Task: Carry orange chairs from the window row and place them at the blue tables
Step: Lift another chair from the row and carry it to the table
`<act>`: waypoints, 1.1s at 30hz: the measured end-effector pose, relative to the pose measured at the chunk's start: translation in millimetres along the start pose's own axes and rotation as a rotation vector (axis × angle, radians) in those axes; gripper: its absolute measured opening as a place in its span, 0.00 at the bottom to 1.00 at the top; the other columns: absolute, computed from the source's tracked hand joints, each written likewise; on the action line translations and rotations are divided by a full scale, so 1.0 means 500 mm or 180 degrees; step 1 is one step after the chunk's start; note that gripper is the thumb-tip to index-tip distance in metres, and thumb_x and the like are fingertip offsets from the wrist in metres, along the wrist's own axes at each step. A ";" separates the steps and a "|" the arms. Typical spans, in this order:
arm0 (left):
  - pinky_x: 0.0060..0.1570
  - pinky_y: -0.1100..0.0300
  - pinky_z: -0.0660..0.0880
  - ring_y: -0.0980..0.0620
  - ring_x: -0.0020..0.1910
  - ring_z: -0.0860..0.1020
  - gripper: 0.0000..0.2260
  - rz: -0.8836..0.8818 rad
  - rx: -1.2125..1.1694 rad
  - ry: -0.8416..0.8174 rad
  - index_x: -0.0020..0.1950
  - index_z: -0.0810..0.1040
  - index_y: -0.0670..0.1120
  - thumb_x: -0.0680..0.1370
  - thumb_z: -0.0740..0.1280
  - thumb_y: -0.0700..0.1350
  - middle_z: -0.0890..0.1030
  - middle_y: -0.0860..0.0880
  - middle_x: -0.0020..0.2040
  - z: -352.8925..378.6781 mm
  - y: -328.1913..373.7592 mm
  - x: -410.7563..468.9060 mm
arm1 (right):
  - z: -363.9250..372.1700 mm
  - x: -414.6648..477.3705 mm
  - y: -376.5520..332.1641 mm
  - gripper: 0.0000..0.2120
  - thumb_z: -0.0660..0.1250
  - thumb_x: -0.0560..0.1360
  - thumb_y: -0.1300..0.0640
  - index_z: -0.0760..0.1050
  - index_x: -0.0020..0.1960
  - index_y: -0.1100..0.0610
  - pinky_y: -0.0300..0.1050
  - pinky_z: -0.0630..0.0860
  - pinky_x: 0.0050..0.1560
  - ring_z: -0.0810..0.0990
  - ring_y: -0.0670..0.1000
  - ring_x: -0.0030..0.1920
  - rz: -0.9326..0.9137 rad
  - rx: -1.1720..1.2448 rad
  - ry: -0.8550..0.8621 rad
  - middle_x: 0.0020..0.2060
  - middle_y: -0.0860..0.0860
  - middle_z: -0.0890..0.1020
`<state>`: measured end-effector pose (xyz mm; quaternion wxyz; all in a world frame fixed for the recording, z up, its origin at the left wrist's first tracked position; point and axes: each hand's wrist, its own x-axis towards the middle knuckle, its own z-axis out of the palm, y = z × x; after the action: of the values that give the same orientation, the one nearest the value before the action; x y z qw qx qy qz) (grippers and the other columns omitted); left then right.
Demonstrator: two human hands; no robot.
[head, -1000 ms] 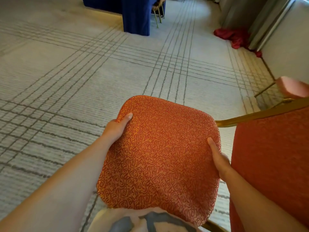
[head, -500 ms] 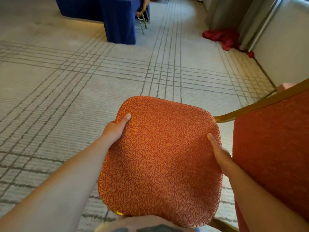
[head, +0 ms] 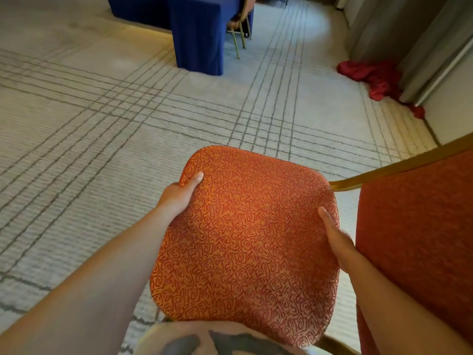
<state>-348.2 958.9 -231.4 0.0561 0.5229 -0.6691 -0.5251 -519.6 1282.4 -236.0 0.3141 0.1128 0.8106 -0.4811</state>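
Observation:
I carry an orange chair [head: 245, 242] with a swirl-patterned seat, held out in front of my body above the carpet. My left hand [head: 179, 193] grips the seat's left edge, thumb on top. My right hand [head: 335, 237] grips the right edge, thumb on top, fingers hidden underneath. The chair's red backrest [head: 419, 239] with its gold frame fills the right side. A blue-draped table [head: 197, 29] stands ahead at the top centre, with another chair [head: 240, 24] tucked at its right side.
Pale carpet with grey grid lines [head: 102, 124] stretches between me and the table. A heap of red cloth [head: 373, 78] lies on the floor by grey curtains [head: 399, 34] and the wall at the upper right.
The blue table has drawn closer and shifted toward the centre of view. Both hands keep the same hold on the seat.

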 end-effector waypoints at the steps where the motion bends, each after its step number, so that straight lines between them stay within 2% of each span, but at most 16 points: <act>1: 0.62 0.51 0.70 0.39 0.63 0.75 0.42 -0.0006 -0.0017 0.0039 0.66 0.74 0.39 0.69 0.61 0.73 0.76 0.37 0.64 0.001 0.024 0.029 | 0.011 0.029 -0.028 0.56 0.61 0.58 0.19 0.66 0.75 0.54 0.60 0.65 0.71 0.70 0.63 0.69 0.0006 0.0030 -0.0046 0.70 0.59 0.72; 8: 0.56 0.57 0.69 0.41 0.62 0.76 0.36 0.0051 -0.0018 0.0129 0.64 0.76 0.40 0.72 0.64 0.69 0.77 0.39 0.63 0.026 0.188 0.271 | 0.100 0.254 -0.201 0.58 0.64 0.53 0.18 0.70 0.72 0.55 0.59 0.68 0.69 0.74 0.62 0.65 0.0126 0.0153 -0.0128 0.66 0.59 0.76; 11: 0.57 0.56 0.70 0.42 0.62 0.76 0.36 0.0078 -0.0001 0.0071 0.63 0.76 0.39 0.71 0.64 0.69 0.78 0.39 0.62 0.028 0.252 0.401 | 0.154 0.341 -0.288 0.55 0.63 0.56 0.20 0.69 0.72 0.55 0.58 0.67 0.69 0.73 0.62 0.67 0.0071 0.0189 -0.0131 0.68 0.59 0.74; 16: 0.55 0.57 0.70 0.42 0.60 0.77 0.36 0.0262 0.0068 0.0001 0.62 0.78 0.41 0.70 0.64 0.71 0.79 0.40 0.60 0.011 0.428 0.634 | 0.245 0.495 -0.466 0.60 0.63 0.52 0.18 0.68 0.73 0.54 0.59 0.66 0.71 0.72 0.62 0.68 0.0026 0.0402 -0.0018 0.68 0.59 0.74; 18: 0.52 0.58 0.68 0.42 0.60 0.77 0.35 0.0397 0.0061 0.0022 0.62 0.78 0.41 0.71 0.64 0.69 0.79 0.40 0.60 0.009 0.499 0.715 | 0.269 0.548 -0.545 0.59 0.62 0.53 0.18 0.67 0.73 0.54 0.59 0.65 0.71 0.71 0.62 0.68 -0.0010 0.0476 0.0006 0.69 0.59 0.73; 25: 0.60 0.54 0.69 0.40 0.63 0.75 0.40 0.0425 0.0112 0.0045 0.64 0.76 0.39 0.70 0.63 0.72 0.77 0.38 0.64 0.011 0.708 0.958 | 0.324 0.726 -0.795 0.53 0.62 0.60 0.20 0.67 0.74 0.54 0.59 0.64 0.72 0.70 0.62 0.69 -0.0083 0.0521 0.0105 0.70 0.59 0.72; 27: 0.60 0.53 0.69 0.40 0.63 0.75 0.39 0.0389 0.0108 -0.0018 0.64 0.75 0.39 0.70 0.63 0.71 0.77 0.38 0.64 0.035 0.742 1.038 | 0.341 0.799 -0.846 0.52 0.62 0.60 0.20 0.68 0.73 0.54 0.59 0.64 0.72 0.70 0.62 0.69 -0.0008 0.0492 0.0105 0.70 0.59 0.72; 31: 0.57 0.54 0.69 0.41 0.62 0.75 0.36 0.0311 0.0033 -0.0003 0.64 0.76 0.39 0.71 0.64 0.69 0.77 0.38 0.63 0.088 0.822 1.187 | 0.364 0.953 -0.967 0.58 0.61 0.53 0.17 0.69 0.72 0.53 0.60 0.65 0.71 0.71 0.62 0.68 -0.0018 0.0357 0.0144 0.69 0.59 0.73; 33: 0.57 0.54 0.69 0.40 0.63 0.75 0.37 0.0314 0.0061 -0.0021 0.64 0.75 0.39 0.71 0.63 0.70 0.77 0.38 0.63 0.112 0.898 1.266 | 0.375 1.030 -1.059 0.54 0.61 0.58 0.19 0.69 0.72 0.54 0.59 0.66 0.71 0.71 0.62 0.68 -0.0101 0.0329 0.0143 0.69 0.59 0.73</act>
<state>-953.7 470.3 -214.2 0.0747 0.4880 -0.6992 -0.5170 -1101.9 790.5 -242.3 0.2820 0.1268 0.7932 -0.5246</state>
